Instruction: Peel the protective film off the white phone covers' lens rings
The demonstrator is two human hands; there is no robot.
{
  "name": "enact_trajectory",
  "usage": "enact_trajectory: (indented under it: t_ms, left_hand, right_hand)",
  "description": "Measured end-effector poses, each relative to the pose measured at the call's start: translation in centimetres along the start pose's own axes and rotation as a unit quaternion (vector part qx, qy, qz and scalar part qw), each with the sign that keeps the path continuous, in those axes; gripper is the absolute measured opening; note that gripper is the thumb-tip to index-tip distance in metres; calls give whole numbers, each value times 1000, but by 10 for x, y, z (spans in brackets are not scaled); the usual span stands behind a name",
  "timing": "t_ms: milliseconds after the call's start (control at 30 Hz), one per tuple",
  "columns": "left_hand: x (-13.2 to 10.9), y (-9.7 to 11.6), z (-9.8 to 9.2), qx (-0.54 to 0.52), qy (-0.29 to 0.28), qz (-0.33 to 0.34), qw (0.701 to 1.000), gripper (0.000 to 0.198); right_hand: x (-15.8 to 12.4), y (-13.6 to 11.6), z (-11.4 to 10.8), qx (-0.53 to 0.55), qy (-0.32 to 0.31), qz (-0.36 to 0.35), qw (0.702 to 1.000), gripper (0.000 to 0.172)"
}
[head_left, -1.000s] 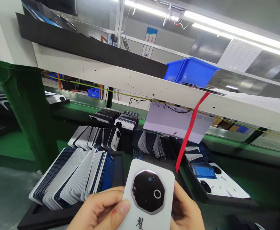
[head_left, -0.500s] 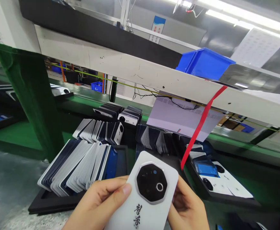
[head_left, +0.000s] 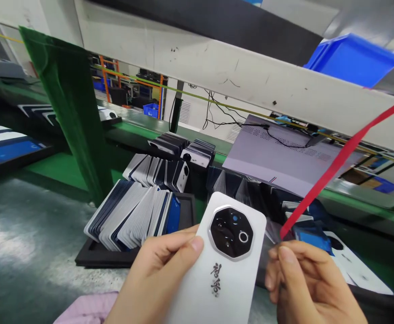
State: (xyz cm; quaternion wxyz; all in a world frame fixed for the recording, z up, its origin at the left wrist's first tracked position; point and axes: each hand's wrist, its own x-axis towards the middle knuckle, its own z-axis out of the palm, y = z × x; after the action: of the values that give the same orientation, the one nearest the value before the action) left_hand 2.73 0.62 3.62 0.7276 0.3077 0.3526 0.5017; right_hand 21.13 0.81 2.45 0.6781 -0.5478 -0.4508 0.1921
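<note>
My left hand [head_left: 169, 265] grips a white phone back cover [head_left: 230, 279] by its left edge, thumb on the face. The cover has a black octagonal camera area [head_left: 232, 233] with a silver rim and dark brush-style characters below it. To the right of the cover, apart from it, my right hand [head_left: 308, 279] is closed in a pinch. The lower end of a red strip [head_left: 332, 173] hanging from the shelf meets these fingertips in view, beside a faint see-through patch. What the pinch holds, I cannot make out.
Fanned stacks of covers [head_left: 129, 220] stand in a black tray [head_left: 98, 258] at left, with more rows behind. White covers [head_left: 362, 265] lie at right. A white shelf beam [head_left: 197, 74] crosses overhead, carrying a blue bin [head_left: 355, 60]. A green post [head_left: 71, 112] rises at left.
My right hand has let go of the cover's right edge and moved right to the red strip's lower end, fingers pinched. My left hand still holds the cover. The view has shifted.
</note>
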Motion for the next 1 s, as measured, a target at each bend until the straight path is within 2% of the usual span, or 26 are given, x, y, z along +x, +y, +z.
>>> enact_trajectory:
  t_ms: [100, 200, 300, 400, 500, 567, 733, 900, 1000]
  left_hand:
    - [4, -1, 0, 12, -32, 48, 998, 22]
    - [4, -2, 0, 54, -14, 89, 994, 20]
    - [2, -4, 0, 129, 7, 132, 983, 24]
    - [3, -4, 3, 196, 55, 160, 966, 28]
    - [6, -2, 9, 235, 108, 195, 946, 32]
    - [9, -1, 14, 246, 116, 214, 938, 34]
    - [9, -4, 13, 259, 109, 228, 932, 33]
    - [4, -9, 1, 268, 47, 207, 940, 24]
    - [3, -10, -2, 248, 37, 220, 943, 23]
  right_hand:
    - [6, 3, -2, 16, 65, -31, 997, 12]
    - [12, 3, -5, 36, 107, -68, 991, 10]
    - [15, 2, -8, 54, 106, -96, 988, 10]
    - [15, 0, -8, 55, 105, -99, 988, 11]
    - [12, -1, -7, 52, 110, -98, 988, 10]
    - [10, -2, -7, 45, 109, -102, 988, 9]
    - [7, -4, -5, 42, 89, -98, 990, 8]
    - [6, -4, -7, 39, 83, -104, 990, 10]
    - [7, -4, -9, 37, 78, -103, 991, 9]
